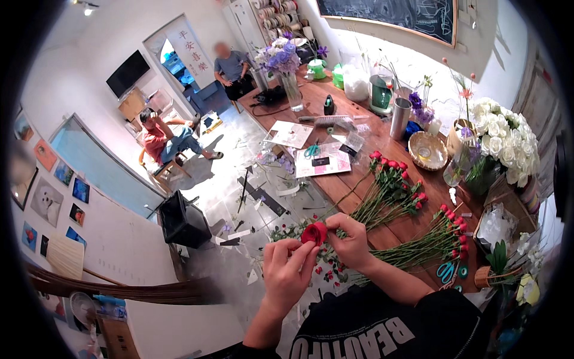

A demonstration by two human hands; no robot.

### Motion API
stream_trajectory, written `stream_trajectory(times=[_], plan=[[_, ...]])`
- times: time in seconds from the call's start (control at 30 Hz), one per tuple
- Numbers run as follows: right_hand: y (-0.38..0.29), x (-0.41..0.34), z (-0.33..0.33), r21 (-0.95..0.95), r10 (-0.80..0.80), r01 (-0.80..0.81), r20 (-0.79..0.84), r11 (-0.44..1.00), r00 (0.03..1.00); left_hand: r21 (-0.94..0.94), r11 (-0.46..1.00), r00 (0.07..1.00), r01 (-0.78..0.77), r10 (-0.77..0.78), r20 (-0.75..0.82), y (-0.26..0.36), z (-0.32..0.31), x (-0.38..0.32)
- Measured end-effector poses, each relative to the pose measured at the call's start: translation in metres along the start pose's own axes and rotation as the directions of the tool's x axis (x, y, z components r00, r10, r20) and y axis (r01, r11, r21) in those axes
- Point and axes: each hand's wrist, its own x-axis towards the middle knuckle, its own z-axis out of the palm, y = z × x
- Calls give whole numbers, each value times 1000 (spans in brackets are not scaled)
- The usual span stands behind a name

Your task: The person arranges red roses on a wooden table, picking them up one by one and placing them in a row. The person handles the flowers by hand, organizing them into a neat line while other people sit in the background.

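A single red rose bloom (pixel 313 234) is up in front of my chest, its petals spread around a rolled centre. My left hand (pixel 287 264) grips it from below and the left with thumb and fingers. At the bloom's right edge, the fingertips of my right hand (pixel 350 238) pinch together against the petals; whether a petal sits between them is hidden. Beyond my right hand, a bunch of long-stemmed red roses (pixel 394 193) lies on the wooden table (pixel 354 190). A second bunch of red roses (pixel 426 242) lies nearer, by my right forearm.
Teal-handled scissors (pixel 445 272) and green tape rolls (pixel 463 271) lie near my right elbow. A woven basket (pixel 428 150) and white roses (pixel 506 139) stand farther right. Petals and cuttings litter the tiled floor (pixel 224 202) around a black bin (pixel 184 220). Two people sit at the back.
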Motion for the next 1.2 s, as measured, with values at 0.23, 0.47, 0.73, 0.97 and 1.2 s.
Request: stream_trajectory(times=[0.23,0.47,0.73,0.97,1.2], plan=[[9,7,18,-39,-49,49,2,998,999,-65,989,991,131,-130,14,-4,1,-6],[20,12,43,-45,-141,142,34,989,989,-234,908,936,347,-352,24,-10,-2,-16],[27,16,40,50,-23,20,52,999,998,58,907,893,418,-422,159,-38,-38,-41],[14,15,28,181,87,-116,159,977,983,-313,913,962,261,-272,7,-26,4,-4],[11,22,-5,239,126,-154,130,959,984,-432,895,981,110,-167,-98,-29,29,5]])
